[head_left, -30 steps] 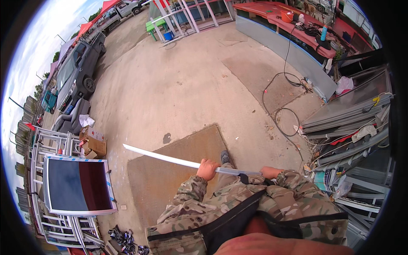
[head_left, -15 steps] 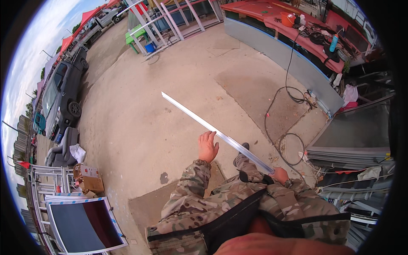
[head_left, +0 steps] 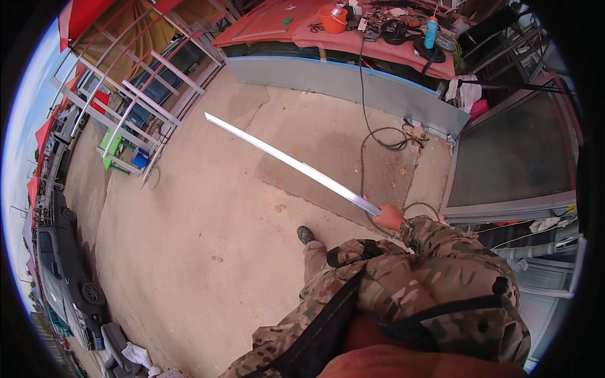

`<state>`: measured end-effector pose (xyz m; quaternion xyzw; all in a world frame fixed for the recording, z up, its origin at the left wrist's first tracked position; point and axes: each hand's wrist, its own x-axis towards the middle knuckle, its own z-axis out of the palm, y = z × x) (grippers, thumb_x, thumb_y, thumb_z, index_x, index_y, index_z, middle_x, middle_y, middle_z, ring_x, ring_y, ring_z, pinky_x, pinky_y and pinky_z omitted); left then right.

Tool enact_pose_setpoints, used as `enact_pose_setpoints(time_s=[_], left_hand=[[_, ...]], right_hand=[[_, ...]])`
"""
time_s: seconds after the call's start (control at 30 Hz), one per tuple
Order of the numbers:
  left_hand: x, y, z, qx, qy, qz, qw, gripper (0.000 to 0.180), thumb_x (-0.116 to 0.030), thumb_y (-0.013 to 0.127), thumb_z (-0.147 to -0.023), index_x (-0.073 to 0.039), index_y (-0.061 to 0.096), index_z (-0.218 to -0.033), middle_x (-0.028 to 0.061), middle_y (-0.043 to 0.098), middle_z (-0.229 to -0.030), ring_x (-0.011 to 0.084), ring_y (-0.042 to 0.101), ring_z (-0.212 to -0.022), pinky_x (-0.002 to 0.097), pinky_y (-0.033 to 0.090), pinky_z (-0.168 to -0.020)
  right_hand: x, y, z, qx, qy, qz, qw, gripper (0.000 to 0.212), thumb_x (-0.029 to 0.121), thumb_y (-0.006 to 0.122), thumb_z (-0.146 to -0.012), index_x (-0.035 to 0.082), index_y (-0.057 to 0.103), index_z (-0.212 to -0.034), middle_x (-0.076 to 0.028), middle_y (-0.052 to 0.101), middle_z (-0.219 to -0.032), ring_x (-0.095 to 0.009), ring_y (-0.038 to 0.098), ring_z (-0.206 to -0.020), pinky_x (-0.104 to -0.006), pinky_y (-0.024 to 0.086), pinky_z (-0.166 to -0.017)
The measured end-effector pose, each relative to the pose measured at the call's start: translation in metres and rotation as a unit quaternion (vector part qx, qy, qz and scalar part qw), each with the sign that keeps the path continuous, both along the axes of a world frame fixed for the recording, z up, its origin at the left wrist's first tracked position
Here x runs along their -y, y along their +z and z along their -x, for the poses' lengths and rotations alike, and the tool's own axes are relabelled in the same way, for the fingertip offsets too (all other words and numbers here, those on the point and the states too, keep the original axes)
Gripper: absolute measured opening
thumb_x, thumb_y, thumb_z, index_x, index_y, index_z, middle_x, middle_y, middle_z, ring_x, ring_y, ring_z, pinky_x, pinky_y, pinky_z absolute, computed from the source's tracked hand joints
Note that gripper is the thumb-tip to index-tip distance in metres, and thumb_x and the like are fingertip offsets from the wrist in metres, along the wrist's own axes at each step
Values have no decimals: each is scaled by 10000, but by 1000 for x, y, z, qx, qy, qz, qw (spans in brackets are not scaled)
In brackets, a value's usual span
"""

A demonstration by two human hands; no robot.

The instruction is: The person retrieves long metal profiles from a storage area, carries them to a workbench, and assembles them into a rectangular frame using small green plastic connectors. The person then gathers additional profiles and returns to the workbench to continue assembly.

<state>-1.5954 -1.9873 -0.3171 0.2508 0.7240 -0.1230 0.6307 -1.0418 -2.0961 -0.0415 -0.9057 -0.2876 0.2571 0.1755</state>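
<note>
A long, silvery metal profile [head_left: 295, 163] stretches slantwise in front of me, its far end up and to the left. My right hand [head_left: 390, 218] is closed round its near end, with the camouflage sleeve behind it. The rest of the bar extends out over the concrete with no other hand on it. My left hand is out of the picture; a camouflage sleeve shows low in the middle.
A workbench covered in red cloth [head_left: 277, 31] bears an orange bucket [head_left: 333, 21], a blue bottle [head_left: 431, 33] and tools. A black cable [head_left: 363, 94] runs down to the ground. Framed panels [head_left: 513, 154] lean at right. White frames [head_left: 148, 104] stand far left, beyond a parked dark vehicle [head_left: 66, 271].
My left hand has come off the bar and left the picture. My view has turned to the right, and the right hand still grips the bar's near end.
</note>
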Motion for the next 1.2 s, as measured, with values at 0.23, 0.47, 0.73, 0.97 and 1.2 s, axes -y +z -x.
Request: enact_pose_setpoints(time_s=[0.23, 0.47, 0.73, 0.97, 1.2], left_hand=[[-296, -15, -178, 114, 11, -89, 989, 94, -109, 545, -804, -50, 606, -765, 26, 538, -654, 146, 534, -542, 305, 387, -420], [-622, 78, -456, 222, -112, -304, 920, 344, -182, 589, -833, -7, 573, -1129, 66, 632, -860, 168, 608, -676, 295, 468, -540], [-780, 62, -659, 234, -121, -310, 913, 348, -188, 594, -843, -8, 571, -1141, 80, 648, -908, 176, 635, -731, 301, 490, -572], [-805, -24, -684, 113, -159, -28, 980, 172, -208, 520, -847, -98, 640, -903, 72, 619, -767, 196, 577, -619, 347, 443, -505], [-979, -16, -810, 65, -134, -59, 987, 120, -144, 528, -826, -72, 621, -850, 56, 580, -708, 177, 544, -562, 322, 407, -446]], right_hand=[[-164, -32, -102, 24, -84, -16, 996, 373, 281, 637, -680, 5, 653, -930, -231, 640, -859, -398, 615, -808, -442, 488, -716], [-307, -35, -209, -88, -197, -53, 975, 375, 291, 623, -688, -19, 635, -899, -239, 631, -840, -401, 612, -813, -446, 485, -722], [-492, -67, -408, 31, -201, -78, 976, 355, 292, 634, -699, -17, 612, -872, -227, 627, -788, -383, 620, -757, -435, 484, -671], [-671, -21, -617, 47, -211, -120, 969, 330, 280, 629, -752, -2, 596, -921, -207, 631, -780, -368, 622, -744, -434, 477, -660], [-839, -36, -784, 103, -253, -217, 937, 345, 280, 618, -797, 0, 585, -996, -204, 632, -809, -366, 623, -767, -415, 473, -667]])
